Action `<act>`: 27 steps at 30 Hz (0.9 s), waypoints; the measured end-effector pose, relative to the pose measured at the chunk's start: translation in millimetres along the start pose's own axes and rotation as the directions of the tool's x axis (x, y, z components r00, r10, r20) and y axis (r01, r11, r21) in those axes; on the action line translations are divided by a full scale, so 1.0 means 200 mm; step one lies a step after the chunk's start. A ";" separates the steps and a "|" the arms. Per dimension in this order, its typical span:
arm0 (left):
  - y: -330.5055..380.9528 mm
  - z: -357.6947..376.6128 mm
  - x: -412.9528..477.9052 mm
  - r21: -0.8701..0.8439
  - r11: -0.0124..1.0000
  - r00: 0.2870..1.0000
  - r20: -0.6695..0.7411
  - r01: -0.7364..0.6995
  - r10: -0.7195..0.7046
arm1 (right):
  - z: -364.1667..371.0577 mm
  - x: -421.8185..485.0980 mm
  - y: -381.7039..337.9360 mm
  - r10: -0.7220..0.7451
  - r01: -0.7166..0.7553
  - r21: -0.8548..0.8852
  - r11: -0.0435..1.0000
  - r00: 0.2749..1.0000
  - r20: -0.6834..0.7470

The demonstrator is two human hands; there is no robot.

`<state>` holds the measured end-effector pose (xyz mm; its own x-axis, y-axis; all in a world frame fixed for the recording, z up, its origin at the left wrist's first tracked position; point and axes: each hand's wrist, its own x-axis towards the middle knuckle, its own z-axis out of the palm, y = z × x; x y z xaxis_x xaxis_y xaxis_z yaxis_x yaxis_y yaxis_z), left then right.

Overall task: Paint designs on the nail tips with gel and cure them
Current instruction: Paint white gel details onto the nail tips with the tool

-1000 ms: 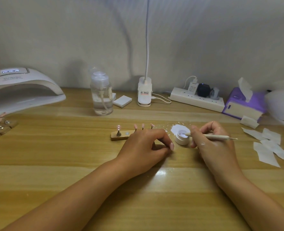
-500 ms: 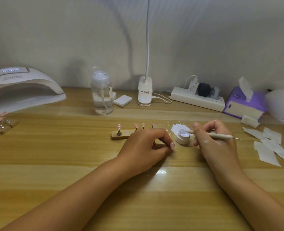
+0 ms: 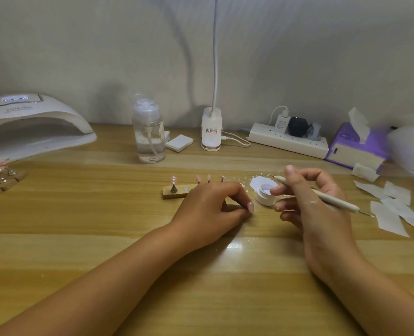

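Light wood worktop (image 3: 99, 214), mid frame: right hand (image 3: 317, 209) pinches a thin white dotting tool (image 3: 327, 197), front end right by the open gel pot (image 3: 265, 194). Left hand (image 3: 210, 209) is curled over the nail tip stand (image 3: 176, 192), can't tell if it's gripping. Curing lamp (image 3: 31, 127) upper left.

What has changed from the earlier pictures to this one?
The right hand rose and turned, lifting the tool: its front end, which was dipped in the pot, is now raised above the pot's far side. The hand grips the tool as before. The left hand stayed over the right end of the holder, and the pot did not move.
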<state>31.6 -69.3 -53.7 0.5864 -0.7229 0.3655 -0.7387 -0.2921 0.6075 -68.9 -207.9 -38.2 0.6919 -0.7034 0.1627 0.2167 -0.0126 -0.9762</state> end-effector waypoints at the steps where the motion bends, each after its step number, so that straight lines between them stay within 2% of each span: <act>1: 0.00 0.00 0.00 0.003 1.000 1.000 -0.002 -0.005 0.005 | 0.01 -0.01 0.00 0.018 -0.018 0.002 1.000 0.999 0.032; 13: 0.00 0.00 0.00 0.008 0.999 0.999 -0.018 -0.031 0.031 | 0.04 -0.03 0.06 0.050 -0.026 -0.246 0.969 0.995 0.091; 27: 0.00 0.00 0.00 0.007 1.000 1.000 -0.025 -0.017 0.017 | 0.03 -0.02 0.06 0.027 -0.006 -0.183 0.983 0.993 0.113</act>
<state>31.7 -70.1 -53.5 0.5817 -0.7121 0.3933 -0.7510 -0.2844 0.5959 -65.0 -199.8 -49.7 0.7712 -0.6184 0.1512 0.0826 -0.1384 -0.9869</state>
